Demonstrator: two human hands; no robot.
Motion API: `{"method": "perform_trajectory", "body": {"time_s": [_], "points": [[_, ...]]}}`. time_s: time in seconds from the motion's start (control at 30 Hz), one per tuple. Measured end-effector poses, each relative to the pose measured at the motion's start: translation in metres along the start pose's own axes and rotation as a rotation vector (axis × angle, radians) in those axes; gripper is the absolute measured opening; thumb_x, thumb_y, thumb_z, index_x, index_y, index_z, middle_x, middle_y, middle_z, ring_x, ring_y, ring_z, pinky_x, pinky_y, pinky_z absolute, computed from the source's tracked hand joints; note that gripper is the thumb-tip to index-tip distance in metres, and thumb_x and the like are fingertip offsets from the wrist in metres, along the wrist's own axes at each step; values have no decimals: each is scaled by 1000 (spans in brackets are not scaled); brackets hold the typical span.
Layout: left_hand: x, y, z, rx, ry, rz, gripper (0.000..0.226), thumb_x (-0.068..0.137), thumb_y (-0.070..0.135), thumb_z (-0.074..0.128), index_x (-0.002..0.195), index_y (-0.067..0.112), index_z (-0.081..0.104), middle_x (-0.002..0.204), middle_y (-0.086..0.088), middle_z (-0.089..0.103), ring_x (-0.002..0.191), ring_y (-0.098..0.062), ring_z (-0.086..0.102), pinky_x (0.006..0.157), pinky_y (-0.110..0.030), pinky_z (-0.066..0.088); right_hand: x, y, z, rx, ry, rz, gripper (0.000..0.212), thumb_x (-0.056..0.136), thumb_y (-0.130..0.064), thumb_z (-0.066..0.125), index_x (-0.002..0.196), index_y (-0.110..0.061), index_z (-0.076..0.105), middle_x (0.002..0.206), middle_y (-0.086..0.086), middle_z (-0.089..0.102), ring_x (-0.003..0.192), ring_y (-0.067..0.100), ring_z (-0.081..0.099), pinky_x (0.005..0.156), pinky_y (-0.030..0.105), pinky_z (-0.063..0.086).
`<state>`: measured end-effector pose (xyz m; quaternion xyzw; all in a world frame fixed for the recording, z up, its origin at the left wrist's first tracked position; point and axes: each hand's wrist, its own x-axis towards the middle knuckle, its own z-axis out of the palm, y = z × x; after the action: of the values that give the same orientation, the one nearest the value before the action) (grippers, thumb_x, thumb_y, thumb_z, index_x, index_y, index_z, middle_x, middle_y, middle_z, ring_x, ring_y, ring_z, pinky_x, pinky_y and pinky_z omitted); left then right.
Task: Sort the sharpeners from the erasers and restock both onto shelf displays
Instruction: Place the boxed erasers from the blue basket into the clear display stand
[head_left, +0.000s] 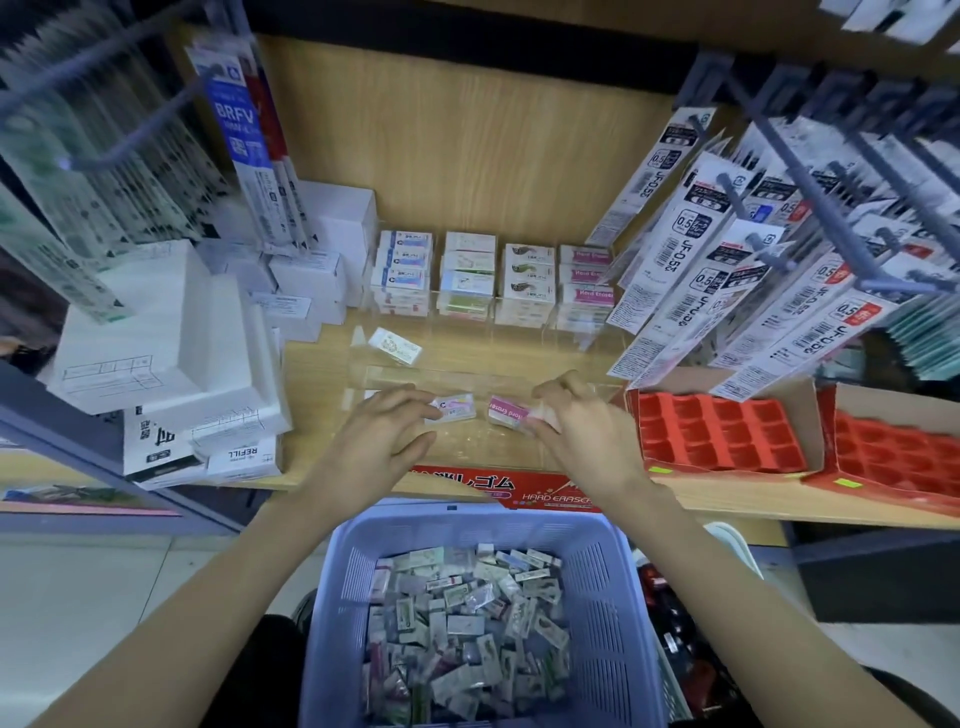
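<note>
1. My left hand (384, 431) is narrowed: thumb and fingertips pinch the left end of a white eraser (456, 408) with a pink and yellow sleeve, low over the wooden shelf (317, 405)
2. My right hand (582, 426) has its fingers curled round the right end of a pink Hard Eraser (505, 410); the two erasers sit just beside each other between the hands, and I cannot tell if they touch
3. A loose white eraser (395, 345) lies tilted further back on the left, inside a clear acrylic tray whose edges I can barely make out
4. Behind that, a clear display rack (467, 312) holds four columns of stacked erasers against the back panel; the rightmost column (587, 293) carries the same pink Hard Eraser label
5. A blue plastic basket (613, 597) sits below the shelf edge between my forearms, heaped with small wrapped packs (462, 623), too small for me to tell sharpeners from erasers
6. To the right, red moulded trays (717, 431) sit in cardboard boxes under hanging refill packets (727, 249); stacked white boxes (156, 332) stand on the left
</note>
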<state>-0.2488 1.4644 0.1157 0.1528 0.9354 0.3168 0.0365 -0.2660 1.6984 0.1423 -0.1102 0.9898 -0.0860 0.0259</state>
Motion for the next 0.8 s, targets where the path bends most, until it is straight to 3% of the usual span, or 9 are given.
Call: {"method": "perform_trajectory", "body": {"time_s": [0.07,0.13,0.23,0.37,0.5,0.57,0.63,0.67,0.8], "points": [[-2,2,-6,-52,9,-12,34,90,35,51,111,12,67,118,4,58,115,-14,49,98,-23,31,-12,1,-4,134,-22,-5,28,92,-20,50,118,-23,62,120,-4,61,100,25,62,77,32,48],[-4,3,-9,-70,-19,-7,23,94,20,56,114,12,64,116,5,58,112,-10,48,94,-17,30,-12,-4,-5,111,-247,-29,41,88,-11,44,119,-28,64,125,0,63,112,25,57,88,31,46],[-10,2,-8,-43,-84,12,24,93,20,57,116,15,62,119,6,57,113,-9,48,94,-16,30,4,-10,-6,-7,-453,-16,46,92,-11,39,131,-29,55,135,9,53,122,30,49,94,34,41],[-17,0,-11,-9,-118,12,24,94,24,56,116,17,62,120,9,57,114,-6,50,95,-14,32,19,-16,-9,-122,-541,-41,45,94,-10,37,135,-24,51,133,12,53,121,33,48,94,37,42],[-20,5,-19,-27,-134,-8,24,95,24,55,116,17,62,117,11,58,108,-4,52,91,-14,35,17,-12,-14,-22,-501,-37,52,92,-8,39,137,-30,48,138,7,50,126,28,46,95,35,40],[-23,11,-20,-42,-118,-17,24,94,24,55,116,17,63,113,12,59,105,-2,53,90,-14,37,9,-6,-15,203,-319,-32,46,93,-7,40,132,-28,53,131,1,58,113,16,56,90,32,47],[-27,22,-19,-116,-103,-24,24,92,26,58,114,17,64,109,14,60,102,-1,56,91,-17,42,-7,-8,-19,698,-182,24,38,93,-3,44,122,-22,60,108,-9,61,78,2,59,73,25,47],[-30,28,-19,-178,-105,-33,25,90,29,61,113,20,63,107,16,61,101,2,57,92,-18,43,-16,-12,-23,975,-150,47,39,90,1,45,117,-21,61,99,-10,60,69,4,55,70,29,46],[-41,58,-16,-474,-134,-111,41,72,47,65,109,39,51,98,15,67,95,6,61,89,-13,44,-41,-30,-29,1694,-127,-52,49,71,4,47,116,-11,53,92,1,60,85,15,58,77,32,48]]}}
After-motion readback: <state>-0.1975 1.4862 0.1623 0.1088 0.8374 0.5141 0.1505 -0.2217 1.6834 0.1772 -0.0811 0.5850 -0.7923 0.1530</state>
